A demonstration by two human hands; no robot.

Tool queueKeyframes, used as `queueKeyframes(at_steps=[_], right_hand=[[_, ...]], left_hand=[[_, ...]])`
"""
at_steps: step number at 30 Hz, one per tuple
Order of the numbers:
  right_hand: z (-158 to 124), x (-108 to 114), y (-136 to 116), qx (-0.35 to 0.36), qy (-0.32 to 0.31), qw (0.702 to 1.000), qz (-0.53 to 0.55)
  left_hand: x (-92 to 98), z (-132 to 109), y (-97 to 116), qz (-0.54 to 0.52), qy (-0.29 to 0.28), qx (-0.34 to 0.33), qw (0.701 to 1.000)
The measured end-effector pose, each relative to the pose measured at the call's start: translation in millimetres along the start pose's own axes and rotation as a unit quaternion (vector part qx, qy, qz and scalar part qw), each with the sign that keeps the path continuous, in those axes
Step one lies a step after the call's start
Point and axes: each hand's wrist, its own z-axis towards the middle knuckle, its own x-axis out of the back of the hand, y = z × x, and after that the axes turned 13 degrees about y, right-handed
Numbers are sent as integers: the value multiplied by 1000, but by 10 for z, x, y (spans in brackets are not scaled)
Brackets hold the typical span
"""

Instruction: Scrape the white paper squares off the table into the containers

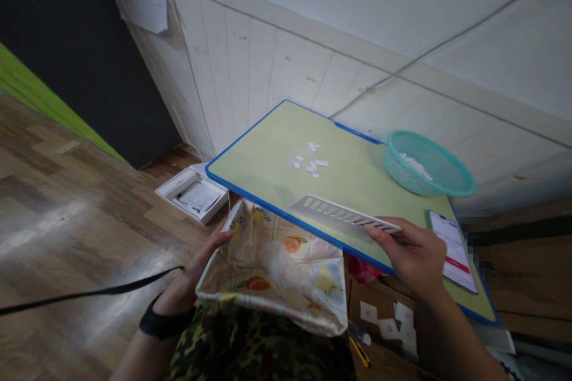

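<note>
My right hand (413, 253) is closed around the handle of a wide silver knife (339, 213) with slots along its blade. The blade lies flat on the green table with a blue rim (250, 187), pointing left. My left hand (196, 271) holds the left edge of a fruit-printed cloth pillow (277, 274) on my lap. White stuffing (277, 262) shows through an opening on top of it. Several small white pieces (310, 162) lie near the middle of the table.
A teal plastic basket (426, 164) holding white bits stands at the table's far right. A phone (453, 250) lies beside my right hand. An open white box (194, 193) sits on the wooden floor. White cards (393, 324) and a yellow tool (360, 351) lie below the table.
</note>
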Motion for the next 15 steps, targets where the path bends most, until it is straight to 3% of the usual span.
queueKeyframes(at_steps=[4,9,12,15], right_hand=[[-39,25,2,0,-12,1000,4],[-18,-1,5,-37,-3,998,41],[210,-127,96,-43,7,994,96],[620,-306,356,-46,38,988,142]], left_hand=[[7,31,-46,20,-1,19,1000],[-20,78,-109,-9,-58,96,994],[-57,61,-112,-26,-61,90,994],[-78,35,-139,-17,-64,92,994]])
